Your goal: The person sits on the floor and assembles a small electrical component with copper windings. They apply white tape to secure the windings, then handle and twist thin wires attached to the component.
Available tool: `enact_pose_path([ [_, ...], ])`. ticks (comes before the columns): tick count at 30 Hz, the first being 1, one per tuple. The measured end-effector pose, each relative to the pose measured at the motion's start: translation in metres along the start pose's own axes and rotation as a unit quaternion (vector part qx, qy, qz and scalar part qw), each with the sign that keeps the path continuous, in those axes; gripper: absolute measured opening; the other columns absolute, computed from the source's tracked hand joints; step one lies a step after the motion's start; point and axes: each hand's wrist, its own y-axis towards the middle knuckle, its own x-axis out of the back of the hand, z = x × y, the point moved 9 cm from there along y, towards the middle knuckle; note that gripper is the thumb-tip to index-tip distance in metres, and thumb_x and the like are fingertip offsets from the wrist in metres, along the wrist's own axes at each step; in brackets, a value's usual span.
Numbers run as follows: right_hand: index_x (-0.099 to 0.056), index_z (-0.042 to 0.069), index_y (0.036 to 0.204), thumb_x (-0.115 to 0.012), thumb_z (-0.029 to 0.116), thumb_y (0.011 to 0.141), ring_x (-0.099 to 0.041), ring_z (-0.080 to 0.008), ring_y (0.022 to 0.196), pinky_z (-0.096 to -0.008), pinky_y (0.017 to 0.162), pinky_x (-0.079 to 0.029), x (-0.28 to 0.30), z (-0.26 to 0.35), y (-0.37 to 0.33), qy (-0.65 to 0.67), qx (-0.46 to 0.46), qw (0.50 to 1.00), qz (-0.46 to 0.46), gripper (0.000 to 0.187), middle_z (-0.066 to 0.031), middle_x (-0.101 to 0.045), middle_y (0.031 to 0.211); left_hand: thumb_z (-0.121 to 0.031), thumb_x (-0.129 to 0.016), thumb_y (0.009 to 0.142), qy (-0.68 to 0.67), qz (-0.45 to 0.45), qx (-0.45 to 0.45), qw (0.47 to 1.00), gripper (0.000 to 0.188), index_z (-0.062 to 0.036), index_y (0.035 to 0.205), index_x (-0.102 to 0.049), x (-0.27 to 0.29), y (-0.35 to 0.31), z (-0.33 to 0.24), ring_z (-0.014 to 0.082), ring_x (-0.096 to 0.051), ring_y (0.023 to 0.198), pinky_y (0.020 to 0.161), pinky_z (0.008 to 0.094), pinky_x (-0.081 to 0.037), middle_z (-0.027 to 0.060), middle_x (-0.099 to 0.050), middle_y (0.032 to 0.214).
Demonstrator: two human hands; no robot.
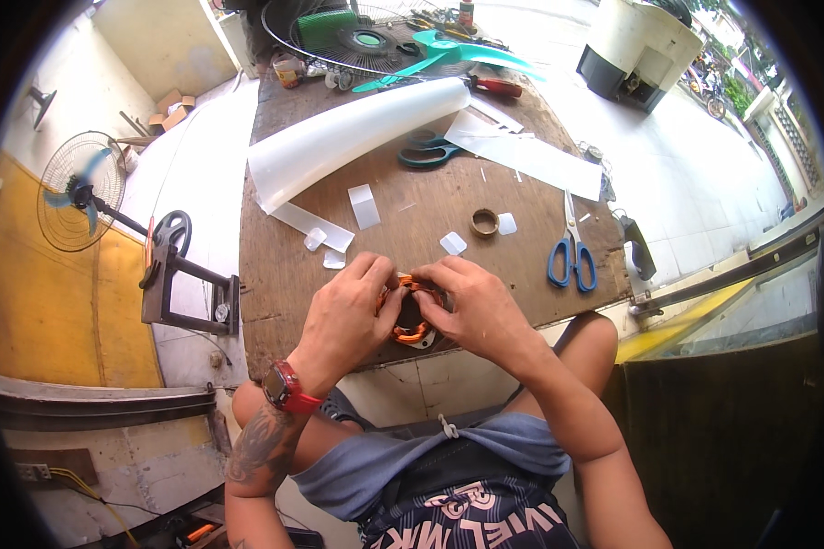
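The orange-wound motor stator point(418, 332) sits by the near edge of the wooden tabletop point(522, 261), around that edge's middle. The left hand point(350, 309) pinches the ring's left side, its thumb bent toward the opening; the right hand point(476, 302) grips the upper right side, thumb also reaching inward. Whether a sliver of film is caught between the fingertips, I cannot tell, since the knuckles cover that part.

The main risk, as I judge it, is to the windings: thumbs or nails pressed hard against the coils could scrape their coating or push strands out of place. Uneven pressure from the two sides could also twist the ring. Lying so close to the near edge, it could drop toward the lap if both grips loosened together.

The cut film pieces, such as the white rectangle point(364, 207) and the small square point(453, 242) toward the right, look light; a sleeveless forearm's sweep or a draught might scatter them. The blue-handled scissors point(573, 242) lie by the near right corner, blades toward the far edge, where a right elbow swung outward could knock them off. The brown tape roll point(475, 225) might roll if tipped upright.
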Motion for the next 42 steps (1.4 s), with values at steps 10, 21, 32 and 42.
enact_pose_path([
  [10,-0.071,0.002,0.113,-0.072,0.017,0.097,-0.07,-0.0303,0.096,-0.0407,0.08,-0.059,-0.008,0.022,0.003,-0.145,0.131,0.98,0.025,0.022,-0.0128,-0.067,0.097,-0.006,-0.072,0.093,-0.042,-0.031,-0.153,0.987,0.022,-0.0046,0.115,-0.071,-0.008,-0.005,-0.001,0.0359,-0.074,0.104,0.091,0.0423,-0.061,0.0164,-0.076,0.116],
  [21,-0.072,0.009,0.127,-0.077,0.026,0.097,-0.064,-0.0375,0.127,-0.0481,0.109,-0.052,0.013,-0.037,-0.084,0.068,-0.088,0.992,0.052,0.035,-0.0214,-0.067,0.133,-0.033,-0.085,0.091,-0.106,0.097,-0.101,0.984,0.051,-0.0252,0.139,-0.069,-0.019,-0.046,0.018,0.0438,-0.04,0.154,0.123,0.0506,-0.039,0.0234,-0.034,0.169],
  [32,-0.07,0.015,0.118,-0.076,0.026,0.098,-0.052,-0.0435,0.136,-0.0497,0.108,-0.052,-0.015,-0.014,-0.036,0.109,0.086,0.987,0.084,0.023,-0.0233,-0.05,0.148,-0.034,-0.081,0.094,-0.172,0.04,-0.023,0.984,0.029,-0.0221,0.12,-0.077,-0.036,-0.058,0.021,0.0455,-0.05,0.143,0.116,0.052,-0.042,0.0269,-0.045,0.161],
  [42,-0.07,0.013,0.119,-0.078,0.016,0.095,-0.054,-0.0432,0.135,-0.0503,0.113,-0.049,0.006,-0.003,-0.057,0.057,0.111,0.992,-0.016,0.025,-0.0237,-0.048,0.149,-0.033,-0.087,0.088,-0.046,0.025,-0.019,0.998,0.033,-0.0103,0.109,-0.077,-0.024,-0.05,-0.014,0.0436,-0.053,0.141,0.117,0.0498,-0.043,0.0265,-0.042,0.162],
])
